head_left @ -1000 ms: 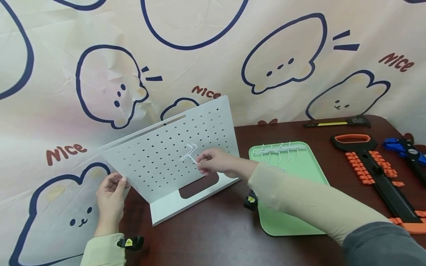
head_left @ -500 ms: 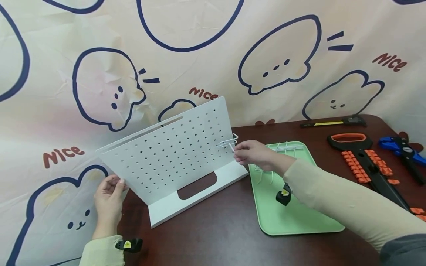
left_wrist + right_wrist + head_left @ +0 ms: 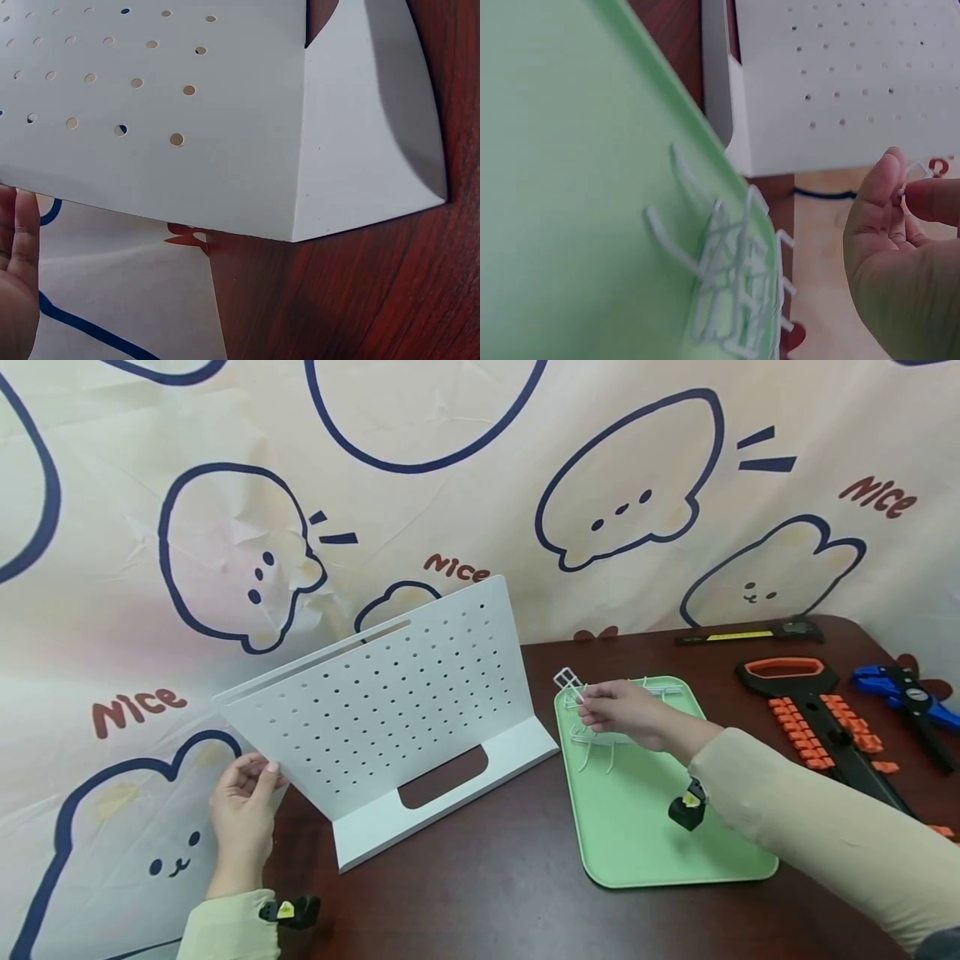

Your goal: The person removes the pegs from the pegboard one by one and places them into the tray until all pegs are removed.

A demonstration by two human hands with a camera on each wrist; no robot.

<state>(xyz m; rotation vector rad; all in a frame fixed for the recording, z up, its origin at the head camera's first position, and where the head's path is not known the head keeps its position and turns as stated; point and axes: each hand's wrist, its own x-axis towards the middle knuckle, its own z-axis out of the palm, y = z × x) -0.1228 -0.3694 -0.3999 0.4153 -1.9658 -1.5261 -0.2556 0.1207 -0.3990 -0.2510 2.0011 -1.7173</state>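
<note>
A white pegboard (image 3: 390,693) with a folded base and an oval cutout stands tilted on the table. My left hand (image 3: 243,814) holds its left edge, the thumb lying along that edge; in the left wrist view only part of this hand (image 3: 16,262) shows, fingers against the board. Between thumb and fingertips my right hand (image 3: 626,714) pinches a small white wire hook (image 3: 567,678), raised over the far left corner of the green tray (image 3: 675,827). In the right wrist view the fingers mostly hide this hook. Below the hand, more white wire hooks (image 3: 735,277) lie in the tray.
Right of the tray lie a black tool holder (image 3: 847,752) with orange clips, a blue-handled tool (image 3: 903,693) and a black-and-yellow tool (image 3: 750,636). Behind the dark wooden table (image 3: 480,893) hangs a printed cloth (image 3: 435,518).
My right hand has carried the wire hook from in front of the pegboard rightward to above the tray. The left hand stays at the board's edge.
</note>
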